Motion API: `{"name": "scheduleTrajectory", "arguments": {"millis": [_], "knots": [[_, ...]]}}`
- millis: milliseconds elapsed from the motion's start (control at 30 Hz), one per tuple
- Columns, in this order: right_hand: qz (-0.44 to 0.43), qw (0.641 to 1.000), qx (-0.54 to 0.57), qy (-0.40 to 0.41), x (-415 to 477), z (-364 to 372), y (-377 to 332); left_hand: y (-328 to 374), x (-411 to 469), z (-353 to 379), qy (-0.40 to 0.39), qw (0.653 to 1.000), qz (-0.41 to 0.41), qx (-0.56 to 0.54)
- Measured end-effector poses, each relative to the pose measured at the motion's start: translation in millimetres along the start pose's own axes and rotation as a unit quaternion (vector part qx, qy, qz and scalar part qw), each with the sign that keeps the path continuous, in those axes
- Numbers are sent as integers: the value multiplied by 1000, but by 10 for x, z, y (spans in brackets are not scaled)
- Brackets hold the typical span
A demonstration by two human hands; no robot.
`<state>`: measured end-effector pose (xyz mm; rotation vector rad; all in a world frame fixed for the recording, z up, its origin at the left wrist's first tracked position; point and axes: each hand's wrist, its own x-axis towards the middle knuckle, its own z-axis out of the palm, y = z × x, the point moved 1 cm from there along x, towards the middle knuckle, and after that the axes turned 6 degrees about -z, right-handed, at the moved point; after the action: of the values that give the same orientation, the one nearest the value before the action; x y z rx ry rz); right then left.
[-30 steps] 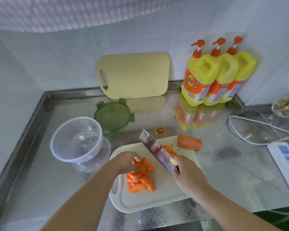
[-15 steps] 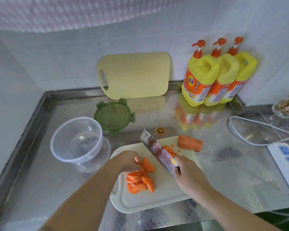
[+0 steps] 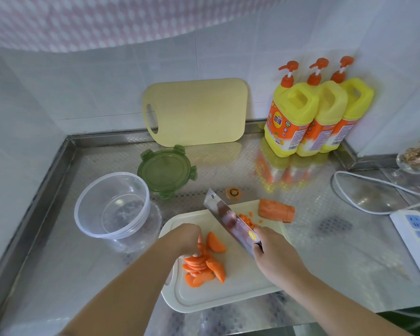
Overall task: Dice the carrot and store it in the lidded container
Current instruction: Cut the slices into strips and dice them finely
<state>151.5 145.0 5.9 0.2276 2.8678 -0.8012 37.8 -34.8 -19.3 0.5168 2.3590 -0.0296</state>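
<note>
Your two forearms enter from the near edge over a steel desk (image 3: 58, 263). The left hand (image 3: 187, 238) is bent downward, its grip closed with curled fingertips on the top of the carrot slices (image 3: 201, 267), which lie overlapped in a pile on the near-left part of the white cutting board (image 3: 240, 287). One loose slice (image 3: 215, 243) lies just beyond the pile, apart from the hand. The right hand (image 3: 274, 253) has its grip clamped on the handle of the cleaver (image 3: 226, 217); you hold the blade slanted across the board, tip pointing away and to the left. Whether the edge touches the board cannot be told.

Beyond the blade, on the far-right part of the board, sits a small heap of diced carrot (image 3: 249, 220). An uncut carrot chunk (image 3: 275, 210) rests at the board's far-right corner. The cut carrot top (image 3: 233, 192) lies on the desk just past the board.

To the left of the board stands the clear container (image 3: 83, 214), open. Its green lid (image 3: 165, 170) lies flat on the desk behind it. At the right, a power strip (image 3: 415, 236) and its white cable (image 3: 349, 200) lie on the desk.

Against the back wall lean a yellow cutting board (image 3: 197, 112) and, in the right corner, three yellow pump bottles (image 3: 291, 117).
</note>
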Motion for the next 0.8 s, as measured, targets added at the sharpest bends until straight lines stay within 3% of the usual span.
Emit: {"name": "scheduleTrajectory", "arguments": {"millis": [333,467,533,667,800], "knots": [[-11,1000,11,-7,39,58,-29,-64,-105,-5,-29,999,16,-26],[-7,1000,12,-8,50,51,-19,-207,-162,-75,-3,998,0,-64],[-3,1000,21,-14,58,44,-13,-287,-183,-129,33,990,-23,-135],[-1,999,42,-20,51,39,-27,-288,-193,-162,38,961,-66,-267],[13,999,27,-26,26,100,-23,-77,-175,-25,-51,859,-105,-498]]}}
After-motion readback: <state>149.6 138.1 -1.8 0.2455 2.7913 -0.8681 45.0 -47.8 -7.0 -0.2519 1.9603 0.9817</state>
